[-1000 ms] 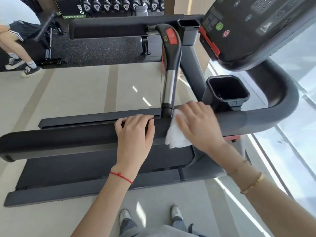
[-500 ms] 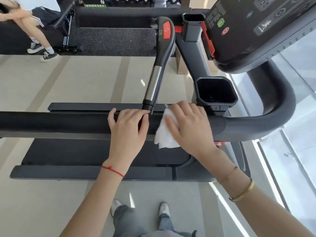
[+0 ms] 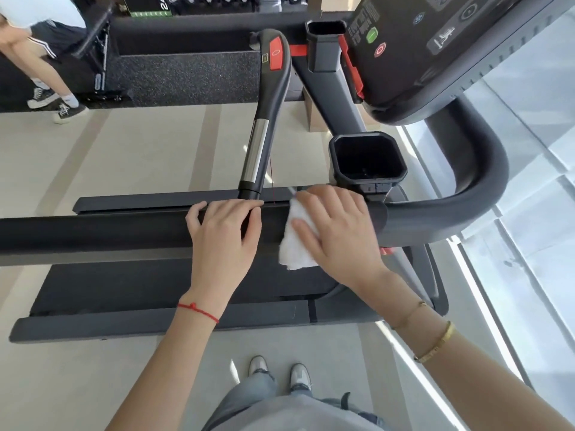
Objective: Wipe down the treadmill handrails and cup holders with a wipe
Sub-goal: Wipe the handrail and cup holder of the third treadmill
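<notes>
The treadmill's thick black handrail (image 3: 93, 231) runs across the middle of the view and curves up at the right. My left hand (image 3: 222, 241) grips it from above, just below the base of the inner silver-banded handle (image 3: 258, 154). To the right, my right hand (image 3: 339, 234) holds a white wipe (image 3: 294, 253) pressed over the rail, fingers curling over its far side. The near black cup holder (image 3: 367, 160) stands just beyond my right hand. A second cup holder (image 3: 325, 29) stands farther back by the console.
The console (image 3: 435, 42) overhangs at the upper right. The treadmill deck (image 3: 155, 290) lies below the rail. A person's legs (image 3: 46, 85) and a weight bench are at the far left. Bright windows (image 3: 535, 213) line the right side. My shoes (image 3: 280, 374) stand on pale floor.
My right hand has slid the wipe slightly right along the rail, toward the cup holder. My left hand keeps its grip in the same spot. The view has shifted.
</notes>
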The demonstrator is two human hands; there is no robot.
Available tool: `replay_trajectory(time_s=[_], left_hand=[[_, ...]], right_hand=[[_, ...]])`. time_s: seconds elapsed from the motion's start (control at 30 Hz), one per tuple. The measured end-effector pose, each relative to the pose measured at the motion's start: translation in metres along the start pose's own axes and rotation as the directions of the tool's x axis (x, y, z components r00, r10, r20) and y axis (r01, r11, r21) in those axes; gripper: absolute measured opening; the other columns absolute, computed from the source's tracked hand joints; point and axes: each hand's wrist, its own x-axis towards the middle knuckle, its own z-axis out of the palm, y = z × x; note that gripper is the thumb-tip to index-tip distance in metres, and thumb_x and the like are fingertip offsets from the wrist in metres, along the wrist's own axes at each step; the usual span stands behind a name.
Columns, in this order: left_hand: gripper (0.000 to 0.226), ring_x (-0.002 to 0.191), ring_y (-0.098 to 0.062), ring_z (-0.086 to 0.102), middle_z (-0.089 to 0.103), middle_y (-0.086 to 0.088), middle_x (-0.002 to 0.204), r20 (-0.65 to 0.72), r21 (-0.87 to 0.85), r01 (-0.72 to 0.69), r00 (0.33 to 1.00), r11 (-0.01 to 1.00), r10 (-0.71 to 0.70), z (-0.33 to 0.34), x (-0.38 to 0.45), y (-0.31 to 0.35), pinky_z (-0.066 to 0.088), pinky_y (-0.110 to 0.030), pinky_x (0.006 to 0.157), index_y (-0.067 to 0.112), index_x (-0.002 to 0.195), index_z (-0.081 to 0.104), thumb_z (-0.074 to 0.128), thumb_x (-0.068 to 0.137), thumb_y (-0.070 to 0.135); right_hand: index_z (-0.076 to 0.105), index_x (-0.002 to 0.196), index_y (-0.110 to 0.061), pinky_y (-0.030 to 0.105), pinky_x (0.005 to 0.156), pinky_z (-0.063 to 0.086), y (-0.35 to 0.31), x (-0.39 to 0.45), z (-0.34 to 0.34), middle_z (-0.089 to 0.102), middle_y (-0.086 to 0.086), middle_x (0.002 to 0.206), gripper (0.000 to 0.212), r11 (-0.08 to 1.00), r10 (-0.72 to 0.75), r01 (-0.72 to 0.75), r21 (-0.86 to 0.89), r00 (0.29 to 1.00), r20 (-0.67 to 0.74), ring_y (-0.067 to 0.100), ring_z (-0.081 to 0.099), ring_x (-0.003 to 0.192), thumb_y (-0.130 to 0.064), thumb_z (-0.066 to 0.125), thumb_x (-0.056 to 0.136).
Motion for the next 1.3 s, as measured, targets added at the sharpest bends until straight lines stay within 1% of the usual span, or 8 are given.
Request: replay_trajectory(time_s=[0.1, 0.17, 0.33, 0.47, 0.57, 0.8, 1.13, 1.3], left_hand=[[0.023, 0.103, -0.01, 0.06, 0.069, 0.013, 0.107, 0.002, -0.002, -0.011, 1.0, 1.0, 0.011, 0.0, -0.001, -0.001, 0.028, -0.043, 0.108, 0.027, 0.113, 0.068, 0.049, 0.1, 0.028], [0.024, 0.104, -0.009, 0.06, 0.069, 0.013, 0.107, 0.006, -0.002, -0.012, 1.0, 1.0, 0.012, -0.001, 0.0, -0.002, 0.027, -0.042, 0.109, 0.028, 0.113, 0.068, 0.048, 0.1, 0.028], [0.027, 0.107, -0.008, 0.059, 0.068, 0.012, 0.11, 0.023, -0.019, -0.024, 0.999, 1.0, 0.024, -0.003, 0.0, -0.004, 0.024, -0.038, 0.111, 0.026, 0.116, 0.068, 0.046, 0.1, 0.03], [0.027, 0.11, -0.014, 0.058, 0.068, 0.006, 0.112, 0.008, -0.022, -0.011, 1.0, 1.0, 0.011, -0.008, -0.001, -0.011, 0.025, -0.036, 0.112, 0.02, 0.117, 0.067, 0.049, 0.099, 0.028], [0.027, 0.11, -0.015, 0.058, 0.068, 0.007, 0.11, -0.021, 0.011, 0.014, 1.0, 1.0, -0.014, -0.014, -0.003, -0.025, 0.027, -0.039, 0.11, 0.021, 0.114, 0.067, 0.047, 0.099, 0.028], [0.022, 0.111, -0.014, 0.058, 0.068, 0.009, 0.11, -0.089, 0.072, 0.097, 0.992, 0.993, -0.09, -0.037, -0.01, -0.08, 0.026, -0.042, 0.111, 0.024, 0.113, 0.067, 0.05, 0.099, 0.026], [0.024, 0.113, -0.015, 0.057, 0.067, 0.009, 0.112, -0.078, 0.078, 0.098, 0.993, 0.992, -0.092, -0.078, -0.014, -0.165, 0.021, -0.046, 0.116, 0.023, 0.114, 0.067, 0.049, 0.099, 0.026], [0.022, 0.112, -0.016, 0.058, 0.068, 0.008, 0.112, -0.078, 0.08, 0.106, 0.992, 0.991, -0.099, -0.111, -0.014, -0.229, 0.021, -0.046, 0.117, 0.022, 0.114, 0.067, 0.053, 0.099, 0.022]], right_hand=[[0.052, 0.131, -0.017, 0.038, 0.098, 0.036, -0.004, 0.001, 0.001, 0.054, 0.003, 0.123, 0.045, 0.995, -0.102, 0.101, 0.02, 0.993, 0.059, 0.025, 0.05, 0.111, -0.046, 0.033, 0.103], [0.051, 0.134, -0.017, 0.036, 0.098, 0.035, 0.013, -0.004, -0.007, 0.054, 0.002, 0.125, 0.046, 0.994, -0.108, 0.106, 0.028, 0.992, 0.072, 0.024, 0.05, 0.112, -0.046, 0.033, 0.103], [0.059, 0.115, -0.016, 0.034, 0.084, 0.038, 0.027, 0.0, -0.018, 0.059, 0.001, 0.106, 0.039, 0.992, 0.115, -0.117, 0.051, 0.993, 0.038, 0.025, 0.054, 0.09, -0.041, 0.033, 0.1], [0.06, 0.111, -0.016, 0.035, 0.077, 0.04, -0.011, 0.025, -0.006, 0.06, 0.003, 0.098, 0.044, 0.998, 0.062, -0.066, 0.02, 0.986, 0.152, 0.026, 0.056, 0.082, -0.048, 0.033, 0.099], [0.057, 0.119, -0.016, 0.036, 0.08, 0.042, -0.038, 0.037, 0.004, 0.059, 0.004, 0.106, 0.054, 0.999, -0.041, 0.035, 0.028, 0.973, 0.227, 0.025, 0.056, 0.088, -0.057, 0.028, 0.098], [0.052, 0.128, -0.015, 0.037, 0.088, 0.04, -0.088, 0.061, 0.021, 0.055, 0.006, 0.116, 0.057, 0.989, -0.149, 0.146, 0.032, 0.944, 0.294, 0.026, 0.053, 0.099, -0.053, 0.02, 0.1], [0.051, 0.127, -0.016, 0.035, 0.086, 0.043, -0.172, 0.095, 0.051, 0.055, 0.004, 0.114, 0.062, 0.989, -0.148, 0.138, 0.054, 0.943, 0.299, 0.025, 0.054, 0.095, -0.055, 0.014, 0.097], [0.054, 0.121, -0.018, 0.029, 0.071, 0.043, -0.232, 0.121, 0.074, 0.06, 0.001, 0.105, 0.064, 0.993, -0.107, 0.088, 0.081, 0.953, 0.282, 0.022, 0.059, 0.087, -0.064, 0.02, 0.091]])
